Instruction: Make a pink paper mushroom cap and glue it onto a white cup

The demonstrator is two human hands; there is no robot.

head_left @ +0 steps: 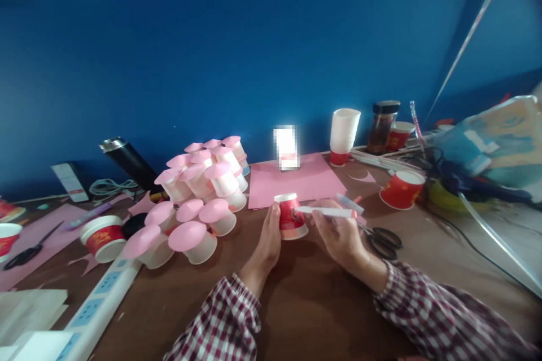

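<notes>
Checked sleeves frame my two hands over the brown worktop (296,304), near its middle: my left hand (266,242) is wrapped around the side of an upturned red paper cup (290,215), and my right hand (339,234) pinches a white glue stick (324,211) laid against it. I judge the cup light and thin-walled, easily crushed, so a gentle hold low on its side, near the stiffer rolled rim, suits it.

Only one view on my end: head cam, worn, looking forward and down across the brown table (296,304) toward the blue wall (254,39). Close range, both sleeves at the bottom edge; no second view.
</notes>
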